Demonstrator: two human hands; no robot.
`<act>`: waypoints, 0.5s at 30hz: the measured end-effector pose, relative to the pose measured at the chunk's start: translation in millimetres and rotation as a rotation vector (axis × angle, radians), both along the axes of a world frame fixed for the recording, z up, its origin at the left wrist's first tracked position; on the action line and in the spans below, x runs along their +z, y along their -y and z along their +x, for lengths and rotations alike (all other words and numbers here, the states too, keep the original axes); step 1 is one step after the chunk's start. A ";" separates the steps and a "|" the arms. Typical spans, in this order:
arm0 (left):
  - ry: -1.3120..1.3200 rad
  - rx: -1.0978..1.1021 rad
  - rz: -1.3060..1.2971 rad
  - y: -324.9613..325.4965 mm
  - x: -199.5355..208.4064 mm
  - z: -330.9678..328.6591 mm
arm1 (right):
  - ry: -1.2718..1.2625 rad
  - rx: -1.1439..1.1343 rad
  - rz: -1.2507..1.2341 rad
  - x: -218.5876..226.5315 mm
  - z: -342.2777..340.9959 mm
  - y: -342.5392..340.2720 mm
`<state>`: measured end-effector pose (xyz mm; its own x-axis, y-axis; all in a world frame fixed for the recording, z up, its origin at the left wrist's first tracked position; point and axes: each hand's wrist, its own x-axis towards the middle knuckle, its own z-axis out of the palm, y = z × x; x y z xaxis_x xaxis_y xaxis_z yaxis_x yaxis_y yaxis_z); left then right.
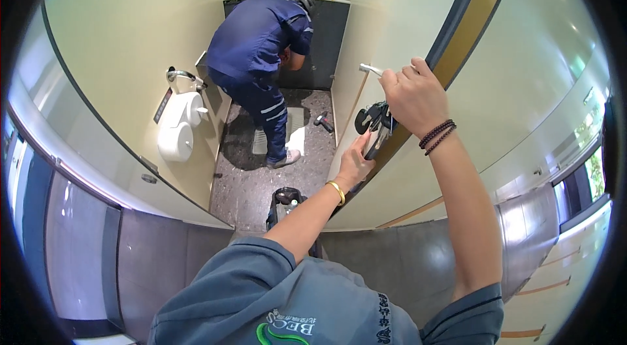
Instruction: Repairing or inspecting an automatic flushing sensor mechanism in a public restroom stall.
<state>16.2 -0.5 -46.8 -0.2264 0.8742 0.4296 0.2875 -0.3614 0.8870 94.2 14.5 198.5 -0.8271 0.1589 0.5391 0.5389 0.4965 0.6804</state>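
Note:
At the edge of the open stall door, my right hand (418,98) is closed around a slim pale rod-like tool (369,69) whose end sticks out to the left. Just below it, a black metal fitting (376,118) with several small parts sits at the dark door edge; it looks like a lock or latch, but its exact kind is hard to make out. My left hand (356,161) pinches the lower part of this fitting, thumb and fingers around it. Part of the fitting is hidden behind both hands.
Inside the stall, a person in dark blue workwear (255,38) bends over by the dark back panel (324,45). A cordless drill (322,121) lies on the floor near the squat toilet (295,124). A black tool bag (282,201) stands at the doorway; a white paper dispenser (175,126) hangs left.

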 end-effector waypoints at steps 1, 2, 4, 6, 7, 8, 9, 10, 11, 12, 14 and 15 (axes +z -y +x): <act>-0.001 -0.003 -0.017 0.2 0.1 0.7 | -0.001 -0.007 -0.005 0.0 0.7 -0.5; 0.002 0.009 -0.020 -0.2 0.5 1.0 | 0.003 0.004 -0.007 0.3 1.4 -1.0; -0.030 0.021 -0.009 -0.9 -0.1 1.3 | 0.005 0.009 0.016 0.8 2.0 -1.9; -0.033 0.037 -0.024 -1.6 -1.5 3.4 | 0.002 0.028 0.014 0.6 2.3 -3.1; -0.036 0.043 -0.036 -2.9 -3.4 3.1 | -0.002 0.038 0.017 1.1 1.4 -3.1; -0.036 0.058 -0.029 -7.6 -12.2 1.0 | -0.003 0.052 0.024 2.7 -1.7 -1.7; 0.002 0.034 0.028 -10.3 -21.4 -1.7 | -0.001 0.058 0.029 3.0 -5.1 2.0; 0.039 0.010 0.091 -15.6 -27.1 -1.8 | 0.002 0.064 0.039 3.0 -6.8 2.1; 0.039 0.011 0.100 -12.2 -20.2 1.0 | 0.002 0.065 0.048 0.7 -3.1 0.2; 0.066 -0.027 -0.015 -6.2 -14.4 2.5 | 0.009 0.042 0.036 -2.1 0.8 -1.6; 0.158 -0.070 -0.218 5.0 -1.9 4.2 | 0.016 0.028 0.033 -3.6 2.6 -0.1; 0.158 -0.064 -0.213 2.0 -3.2 6.5 | 0.015 0.035 0.037 -2.9 4.4 -1.2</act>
<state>22.6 -2.5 -50.1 -0.2175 0.9556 0.1986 0.1223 -0.1751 0.9769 98.7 15.7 195.6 -0.8398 0.1100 0.5316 0.5114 0.4887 0.7068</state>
